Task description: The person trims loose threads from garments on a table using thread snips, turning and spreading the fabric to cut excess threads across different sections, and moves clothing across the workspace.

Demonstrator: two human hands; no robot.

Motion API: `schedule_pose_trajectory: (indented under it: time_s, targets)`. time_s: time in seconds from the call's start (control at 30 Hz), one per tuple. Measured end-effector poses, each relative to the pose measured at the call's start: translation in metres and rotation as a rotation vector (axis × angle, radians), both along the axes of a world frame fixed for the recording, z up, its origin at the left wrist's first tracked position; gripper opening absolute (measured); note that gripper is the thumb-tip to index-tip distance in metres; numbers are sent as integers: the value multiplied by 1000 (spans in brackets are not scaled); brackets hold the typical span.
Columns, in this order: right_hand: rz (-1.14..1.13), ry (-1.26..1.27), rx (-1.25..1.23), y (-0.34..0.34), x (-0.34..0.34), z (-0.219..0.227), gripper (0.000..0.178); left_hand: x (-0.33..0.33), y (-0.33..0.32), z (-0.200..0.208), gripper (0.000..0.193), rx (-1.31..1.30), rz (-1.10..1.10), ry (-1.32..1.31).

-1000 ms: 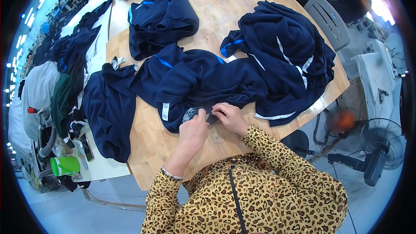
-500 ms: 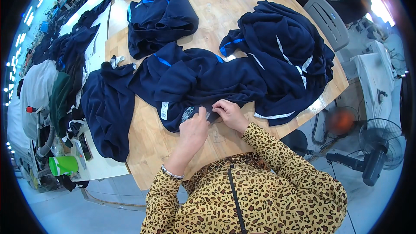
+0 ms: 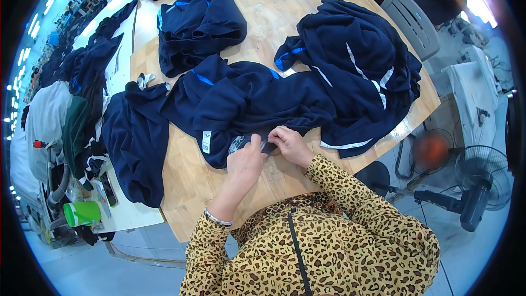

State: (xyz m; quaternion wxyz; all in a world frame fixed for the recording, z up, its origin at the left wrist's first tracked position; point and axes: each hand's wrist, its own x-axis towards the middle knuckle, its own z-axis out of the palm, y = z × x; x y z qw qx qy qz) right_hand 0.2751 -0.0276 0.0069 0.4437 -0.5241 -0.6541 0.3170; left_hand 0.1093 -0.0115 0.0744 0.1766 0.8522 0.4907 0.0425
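Observation:
A navy garment (image 3: 241, 96) with blue strips and a white label (image 3: 206, 141) lies spread before me on the wooden table (image 3: 186, 186). At its near edge, by a pale round printed mark (image 3: 235, 144), both my hands work close together. My left hand (image 3: 246, 161) is closed, with its thumb and finger at a small shiny sliver that I cannot make out. My right hand (image 3: 291, 144) pinches the dark edge of the garment just beside it. The fingertips almost meet, and what lies between them is partly hidden.
A navy garment heap with white strips (image 3: 361, 60) sits at the right, a folded navy garment (image 3: 203, 27) behind. Another navy piece (image 3: 137, 142) hangs over the table's left side. Left stands a green container (image 3: 82, 214); right, a grey chair (image 3: 411, 22) and a fan (image 3: 481, 181).
The view has shifted very slightly. Both hands stay at the same spot on the garment's near edge, with only tiny finger movement.

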Motion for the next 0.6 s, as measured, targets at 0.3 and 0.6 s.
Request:
schedule_pose_trajectory:
  time_s: [0.3,0.6]
  targets:
    - [27,64,-78,-1,3,0,5,-15,-5,8,34,-103,112,-113]
    - [88,335,-255,-2,6,-5,5,-18,-20,-3,35,-72,319,-407]
